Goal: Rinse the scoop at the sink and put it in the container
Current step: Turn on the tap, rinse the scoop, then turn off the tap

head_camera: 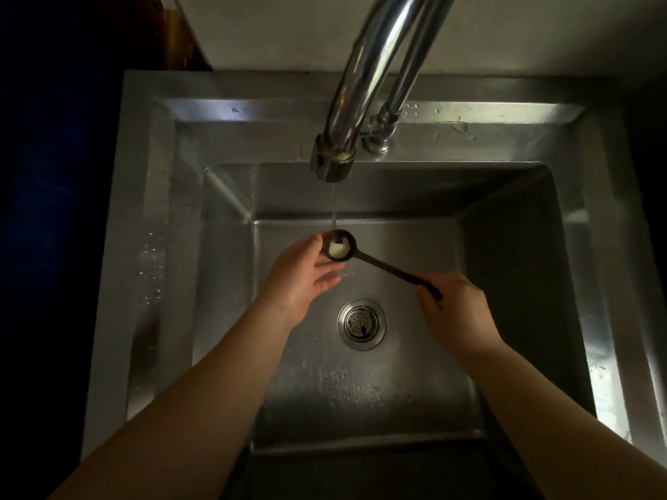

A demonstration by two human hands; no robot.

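Observation:
A dark long-handled scoop [379,265] is held over the steel sink [187,247], its round bowl under a thin stream of water from the chrome faucet [334,164]. The bowl shows white foam or water inside. My right hand [456,312] is closed on the end of the handle. My left hand [299,279] cups the bowl from the left, thumb against its rim and fingers spread beneath it. No container is in view.
The drain strainer [361,323] lies in the sink floor below and between my hands. The basin floor is wet. A pale wall stands behind the faucet, and a dark blue surface [54,211] runs along the sink's left side.

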